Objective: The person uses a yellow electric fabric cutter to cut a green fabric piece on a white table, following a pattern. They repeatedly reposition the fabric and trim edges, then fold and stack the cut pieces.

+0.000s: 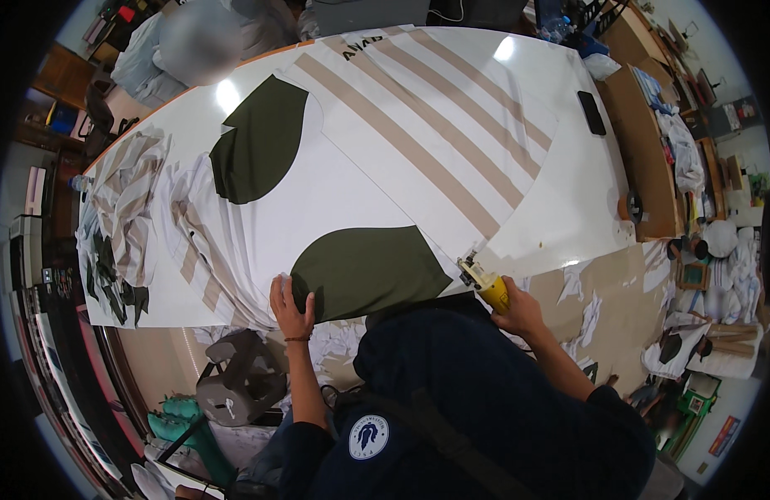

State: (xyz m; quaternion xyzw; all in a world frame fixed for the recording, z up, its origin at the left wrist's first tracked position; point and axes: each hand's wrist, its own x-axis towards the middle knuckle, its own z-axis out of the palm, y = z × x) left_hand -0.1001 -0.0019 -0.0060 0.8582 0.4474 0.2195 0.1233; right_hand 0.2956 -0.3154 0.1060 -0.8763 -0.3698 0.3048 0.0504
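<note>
Half-open left fingers (pixel 277 293) touch the near green cloth (pixel 364 271); right fingers (pixel 502 319) hug the yellow tool (pixel 491 292) right of it; a bump could crease the cloth.

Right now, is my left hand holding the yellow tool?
No, your right hand grips the yellow tool, while your left hand touches the nearer green fabric.

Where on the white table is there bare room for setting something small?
Widest: the white table between the striped fabric, the black phone and the brown cardboard. Smaller: between the crumpled fabric and the upper green piece. Crowded: the left end and middle, under fabric; around the left hand on the lower green piece.
</note>
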